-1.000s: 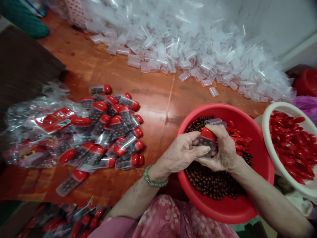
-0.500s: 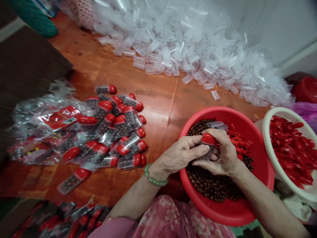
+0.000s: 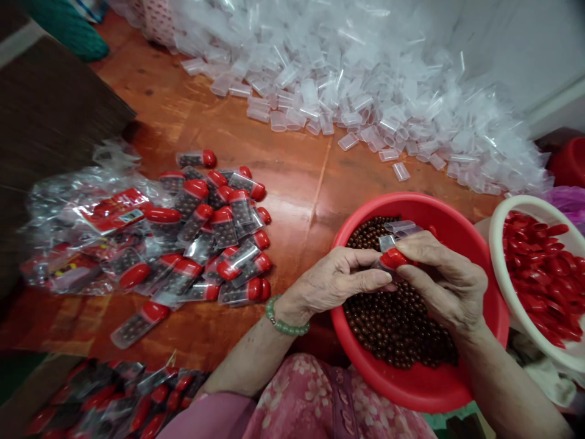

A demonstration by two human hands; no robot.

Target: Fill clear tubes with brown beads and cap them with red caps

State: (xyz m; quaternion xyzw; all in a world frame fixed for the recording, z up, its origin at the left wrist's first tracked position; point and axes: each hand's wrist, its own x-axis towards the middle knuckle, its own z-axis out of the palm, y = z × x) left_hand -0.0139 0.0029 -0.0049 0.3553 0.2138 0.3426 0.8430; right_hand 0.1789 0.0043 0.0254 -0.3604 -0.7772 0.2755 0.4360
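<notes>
Over the red basin, my left hand [image 3: 333, 280], with a green bead bracelet on its wrist, pinches a small container by its red cap [image 3: 393, 259]. The fingers of my right hand [image 3: 445, 280] press on the same cap from the other side. My fingers hide most of the container's body. A clear plastic piece [image 3: 386, 242] shows just above the cap; whether it belongs to this container I cannot tell. Below my hands lie many shiny brown beads [image 3: 402, 323]. Clear empty tubes [image 3: 402, 227] rest in the basin behind my fingers.
The red basin [image 3: 491, 329] stands at my lap. Beside it, a white tub [image 3: 496, 244] holds red caps [image 3: 539, 274]. Clear tubes [image 3: 311, 91] are heaped along the wall. Filled red-capped containers [image 3: 223, 231] and plastic bags [image 3: 82, 195] lie left on the brown floor [image 3: 297, 183].
The container in my hands has turned, so its cap now tilts and its body is hidden. My right hand has shifted from cupping it to pinching the cap from the right.
</notes>
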